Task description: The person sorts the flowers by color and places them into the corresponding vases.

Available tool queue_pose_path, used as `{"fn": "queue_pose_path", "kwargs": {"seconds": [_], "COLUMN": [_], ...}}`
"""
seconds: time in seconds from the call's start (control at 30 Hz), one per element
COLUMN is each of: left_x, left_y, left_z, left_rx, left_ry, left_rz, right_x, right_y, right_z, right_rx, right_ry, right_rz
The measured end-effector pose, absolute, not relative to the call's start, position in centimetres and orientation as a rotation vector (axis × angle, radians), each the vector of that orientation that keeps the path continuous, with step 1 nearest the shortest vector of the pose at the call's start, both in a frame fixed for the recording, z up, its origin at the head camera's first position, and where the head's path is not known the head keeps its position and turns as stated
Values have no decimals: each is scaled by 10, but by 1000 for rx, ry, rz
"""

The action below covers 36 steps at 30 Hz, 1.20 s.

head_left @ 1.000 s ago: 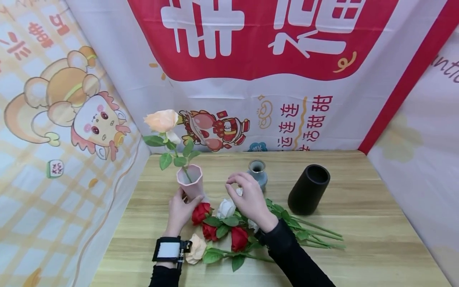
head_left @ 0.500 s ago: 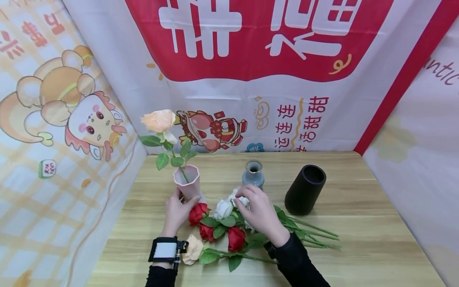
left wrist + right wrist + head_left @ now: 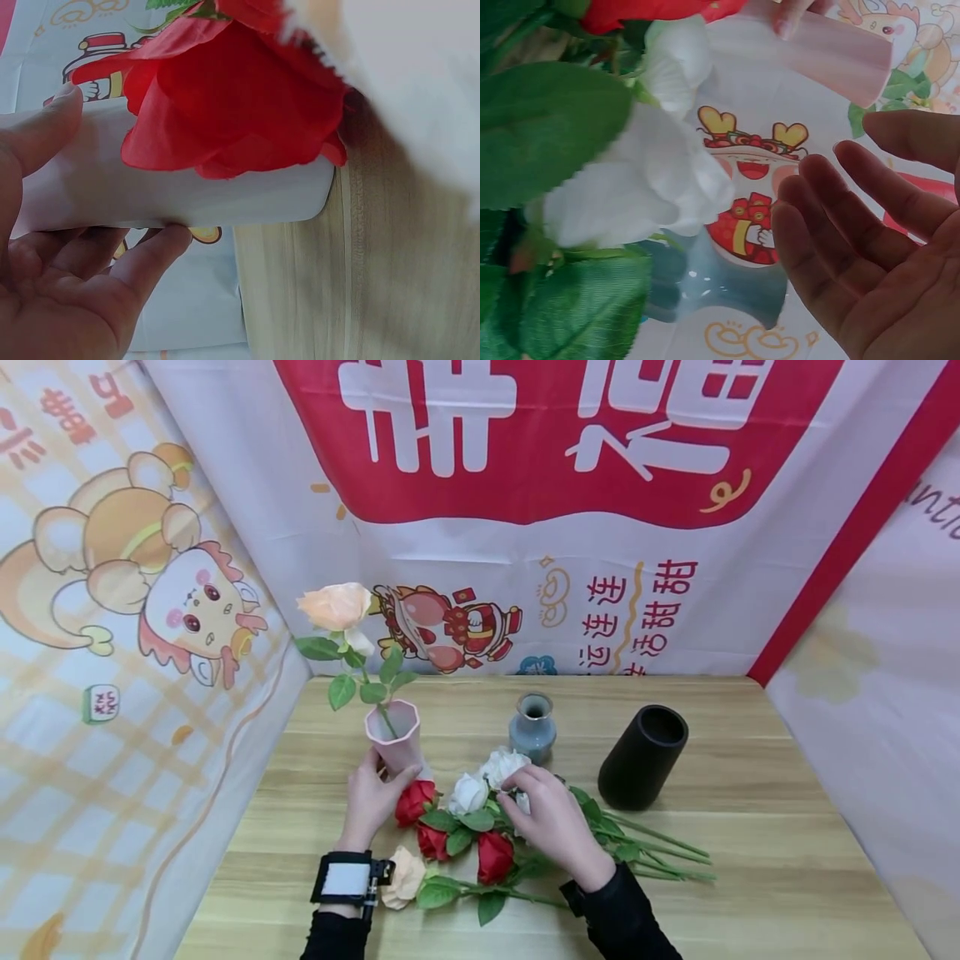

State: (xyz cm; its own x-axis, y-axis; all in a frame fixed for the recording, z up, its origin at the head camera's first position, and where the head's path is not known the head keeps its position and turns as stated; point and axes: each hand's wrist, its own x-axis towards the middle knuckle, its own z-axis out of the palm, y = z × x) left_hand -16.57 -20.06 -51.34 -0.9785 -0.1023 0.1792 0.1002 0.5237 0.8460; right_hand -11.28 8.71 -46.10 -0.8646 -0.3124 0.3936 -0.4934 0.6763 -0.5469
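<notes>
My left hand (image 3: 369, 803) grips a pale pink vase (image 3: 406, 752) low on its side, thumb and fingers on opposite sides. One peach rose (image 3: 337, 607) stands in it, leaning left. A red rose (image 3: 232, 105) hides part of that vase in the left wrist view. Over the flowers on the table hovers my right hand (image 3: 553, 821), fingers loosely bent and nothing between them in the right wrist view. White roses (image 3: 469, 794) lie by its fingertips; whether it touches one I cannot tell. Red roses (image 3: 495, 857) and another peach rose (image 3: 405, 878) lie nearer me.
A small blue-grey vase (image 3: 533, 739) stands behind the flowers. To the right is a tall black vase (image 3: 642, 764). Green stems (image 3: 667, 847) point right across the wooden table (image 3: 780, 868). Printed cloths (image 3: 465, 552) hang at the back and sides.
My right hand has come down and to the right, from beside the blue-grey vase to the white roses, uncovering them and the vase. The left hand keeps its grip on the pink vase.
</notes>
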Motion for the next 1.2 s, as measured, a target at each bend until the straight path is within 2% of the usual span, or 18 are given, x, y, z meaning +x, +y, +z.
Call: {"fn": "queue_pose_path", "kwargs": {"seconds": [0.3, 0.73, 1.2], "left_x": [-167, -164, -167], "left_y": [-200, -201, -201], "left_z": [-512, -512, -515], "left_rx": [0, 1, 2], "left_ry": [-2543, -2545, -2557], "left_rz": [-1423, -1442, -1416], "right_x": [-107, -87, -79], "right_y": [92, 92, 75], "right_z": [-474, -490, -512], "right_rx": [722, 1109, 1177], "right_ry": [-2663, -2959, -2925], "right_rz": [970, 849, 563]}}
